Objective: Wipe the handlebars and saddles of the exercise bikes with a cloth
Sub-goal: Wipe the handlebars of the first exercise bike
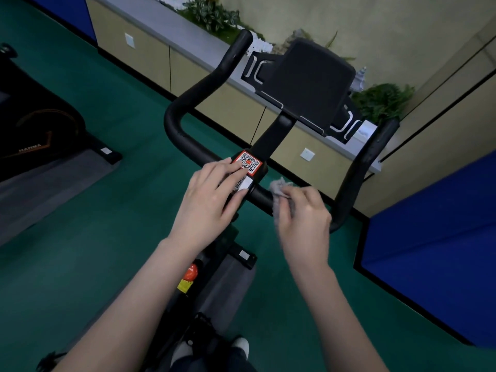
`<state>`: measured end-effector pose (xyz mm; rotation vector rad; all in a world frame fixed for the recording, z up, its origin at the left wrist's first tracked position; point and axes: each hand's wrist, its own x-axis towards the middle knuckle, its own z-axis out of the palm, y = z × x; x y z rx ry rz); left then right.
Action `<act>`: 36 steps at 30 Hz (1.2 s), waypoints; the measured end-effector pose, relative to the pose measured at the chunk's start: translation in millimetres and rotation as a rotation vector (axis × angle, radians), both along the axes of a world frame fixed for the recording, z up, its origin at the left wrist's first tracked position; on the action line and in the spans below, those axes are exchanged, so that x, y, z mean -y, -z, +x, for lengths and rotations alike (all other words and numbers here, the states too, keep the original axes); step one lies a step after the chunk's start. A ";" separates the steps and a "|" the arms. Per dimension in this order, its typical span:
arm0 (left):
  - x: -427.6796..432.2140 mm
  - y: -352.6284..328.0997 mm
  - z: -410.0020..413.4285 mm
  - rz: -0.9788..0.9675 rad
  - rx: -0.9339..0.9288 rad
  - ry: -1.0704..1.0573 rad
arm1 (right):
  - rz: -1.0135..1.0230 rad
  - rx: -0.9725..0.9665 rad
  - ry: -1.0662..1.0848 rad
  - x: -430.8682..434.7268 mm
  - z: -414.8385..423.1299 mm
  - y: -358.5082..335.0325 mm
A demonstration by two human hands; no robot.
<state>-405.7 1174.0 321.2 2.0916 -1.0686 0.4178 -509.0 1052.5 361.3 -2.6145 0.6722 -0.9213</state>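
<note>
Head view: right hand (304, 218), blurred, presses cloth (280, 190) on handlebar (261, 196).

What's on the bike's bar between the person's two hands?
In the head view, between the left hand and the right hand clutching the crumpled grey cloth sit a white label and a short bare stretch of black handlebar.

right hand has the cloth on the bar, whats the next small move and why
Probably slide the cloth rightward along the handlebar toward its upturned right grip. The right hand presses the cloth on the crossbar just right of the centre clamp, while the left hand rests flat on the stickers, steadying the bar.
</note>
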 end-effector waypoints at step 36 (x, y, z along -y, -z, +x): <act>15.0 3.4 -9.2 -0.012 -0.025 0.023 | 0.357 -0.264 -0.082 39.1 27.6 -21.2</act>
